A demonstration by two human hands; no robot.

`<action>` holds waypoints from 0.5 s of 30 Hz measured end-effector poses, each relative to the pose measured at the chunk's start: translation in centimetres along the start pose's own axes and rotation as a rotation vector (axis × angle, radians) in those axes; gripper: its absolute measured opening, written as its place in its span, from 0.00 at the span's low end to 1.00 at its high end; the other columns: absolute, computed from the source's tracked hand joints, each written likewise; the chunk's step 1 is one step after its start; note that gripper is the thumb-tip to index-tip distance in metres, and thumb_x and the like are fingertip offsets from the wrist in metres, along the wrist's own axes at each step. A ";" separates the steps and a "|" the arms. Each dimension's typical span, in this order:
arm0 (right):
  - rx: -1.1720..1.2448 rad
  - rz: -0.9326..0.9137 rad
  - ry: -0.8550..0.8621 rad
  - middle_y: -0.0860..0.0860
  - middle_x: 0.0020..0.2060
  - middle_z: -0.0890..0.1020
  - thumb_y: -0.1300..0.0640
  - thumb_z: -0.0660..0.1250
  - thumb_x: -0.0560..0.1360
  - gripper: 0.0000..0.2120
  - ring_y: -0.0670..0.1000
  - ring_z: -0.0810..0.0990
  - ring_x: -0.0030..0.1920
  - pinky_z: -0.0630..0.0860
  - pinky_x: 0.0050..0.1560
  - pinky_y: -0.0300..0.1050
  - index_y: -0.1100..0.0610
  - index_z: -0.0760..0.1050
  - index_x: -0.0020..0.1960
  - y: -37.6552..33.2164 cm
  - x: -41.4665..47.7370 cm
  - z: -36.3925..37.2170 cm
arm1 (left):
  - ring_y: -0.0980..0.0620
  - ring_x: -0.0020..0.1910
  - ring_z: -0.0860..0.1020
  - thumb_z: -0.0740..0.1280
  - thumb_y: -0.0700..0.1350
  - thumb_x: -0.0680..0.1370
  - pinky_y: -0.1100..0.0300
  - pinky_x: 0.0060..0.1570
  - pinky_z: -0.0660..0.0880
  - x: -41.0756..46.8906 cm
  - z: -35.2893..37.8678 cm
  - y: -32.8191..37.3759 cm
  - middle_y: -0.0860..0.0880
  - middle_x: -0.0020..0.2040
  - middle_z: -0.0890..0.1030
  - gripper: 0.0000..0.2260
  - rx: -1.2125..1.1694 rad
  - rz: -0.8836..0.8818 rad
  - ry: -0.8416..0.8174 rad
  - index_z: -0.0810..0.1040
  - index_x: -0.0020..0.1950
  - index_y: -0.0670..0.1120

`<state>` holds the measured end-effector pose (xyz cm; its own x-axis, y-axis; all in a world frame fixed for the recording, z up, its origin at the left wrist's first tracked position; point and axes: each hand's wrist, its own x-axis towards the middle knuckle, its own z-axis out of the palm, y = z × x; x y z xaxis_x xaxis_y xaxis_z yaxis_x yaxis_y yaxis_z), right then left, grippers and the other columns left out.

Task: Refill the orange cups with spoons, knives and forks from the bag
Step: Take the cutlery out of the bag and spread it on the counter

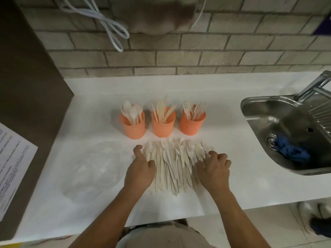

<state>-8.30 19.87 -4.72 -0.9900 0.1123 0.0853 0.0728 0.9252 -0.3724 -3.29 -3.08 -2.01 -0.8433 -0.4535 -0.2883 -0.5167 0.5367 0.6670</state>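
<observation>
Three orange cups stand in a row on the white counter: the left cup (133, 128) holds spoons, the middle cup (163, 127) holds knives, the right cup (192, 125) holds forks. In front of them lies a spread pile of pale cutlery (174, 163), mixed forks, knives and spoons. My left hand (140, 169) rests at the pile's left edge, fingers partly bent, index finger pointing forward. On the right side of the pile lies my right hand (214, 167), its fingers bent down onto the forks. A crumpled clear plastic bag (93, 169) lies to the left.
A steel sink (286, 138) with a blue cloth (291, 150) and a tap (314, 86) is set into the counter at the right. A brick wall runs behind. A dark panel with a printed sheet (10, 167) stands at the left. The counter edge (223, 207) is close to my body.
</observation>
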 end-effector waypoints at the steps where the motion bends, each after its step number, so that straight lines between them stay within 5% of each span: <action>1: 0.025 0.073 -0.058 0.63 0.49 0.74 0.48 0.63 0.69 0.26 0.64 0.73 0.50 0.68 0.45 0.52 0.66 0.74 0.58 0.2 0.5 -0.5 | 0.50 0.36 0.80 0.63 0.46 0.82 0.61 0.31 0.72 0.0 0.1 -0.1 0.48 0.48 0.80 0.28 0.028 -0.005 -0.005 0.50 0.76 0.53; 4: 0.009 0.203 -0.285 0.60 0.58 0.71 0.43 0.67 0.76 0.29 0.64 0.71 0.60 0.73 0.56 0.58 0.63 0.67 0.66 0.3 2.1 -1.6 | 0.48 0.41 0.82 0.65 0.47 0.82 0.56 0.41 0.79 0.0 0.9 -0.4 0.47 0.54 0.81 0.30 0.096 -0.029 0.002 0.50 0.78 0.51; 8: 0.142 0.217 -0.414 0.60 0.60 0.72 0.48 0.74 0.74 0.30 0.63 0.73 0.62 0.72 0.64 0.56 0.62 0.66 0.67 0.8 3.5 -1.7 | 0.41 0.56 0.83 0.68 0.54 0.81 0.52 0.53 0.79 -0.4 1.6 -0.5 0.44 0.64 0.80 0.31 0.031 -0.046 0.010 0.57 0.77 0.45; 15: 0.398 0.248 -0.459 0.51 0.44 0.81 0.61 0.71 0.73 0.08 0.54 0.80 0.45 0.75 0.43 0.44 0.60 0.74 0.51 1.6 4.2 -1.9 | 0.48 0.45 0.81 0.69 0.60 0.79 0.56 0.46 0.77 -0.1 2.5 -1.5 0.49 0.52 0.82 0.20 0.115 -0.065 0.003 0.75 0.60 0.45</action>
<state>-12.13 22.49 -3.19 -0.9068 0.0572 -0.4177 0.3427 0.6770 -0.6513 -2.79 -2.08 -4.66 -0.8070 -0.4923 -0.3261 -0.5840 0.5837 0.5641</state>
